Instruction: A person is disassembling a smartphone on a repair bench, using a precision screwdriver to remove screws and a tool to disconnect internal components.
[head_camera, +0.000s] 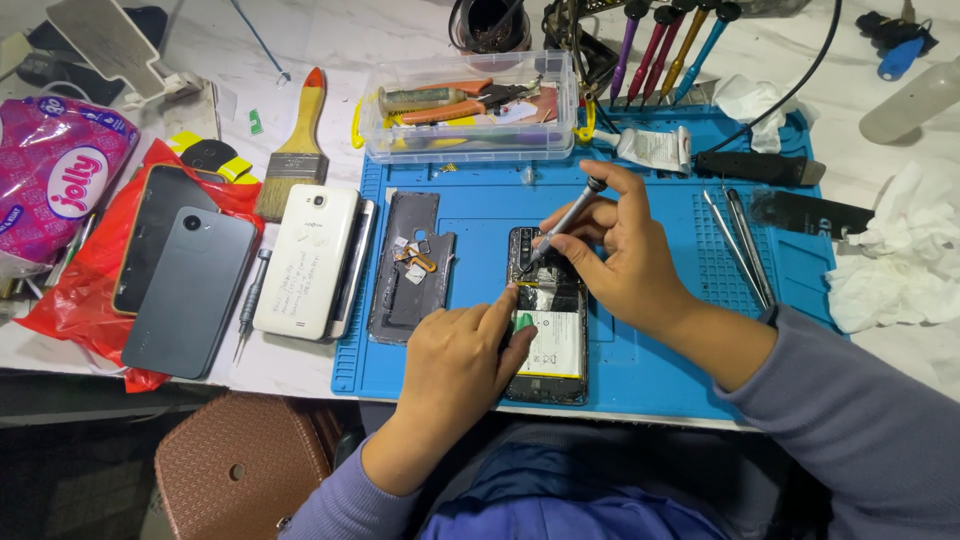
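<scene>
An opened phone lies on the blue work mat, its battery and circuit board exposed. My right hand grips a grey screwdriver, tip down on the phone's upper part. My left hand rests on the phone's left edge, with the index finger pressing beside the battery. The removed back cover lies to the left on the mat, with small parts on it.
A clear plastic box of tools stands at the mat's far edge, screwdrivers racked beside it. A white phone, two dark phones, a brush and a red bag lie left. Tweezers and tissues lie right.
</scene>
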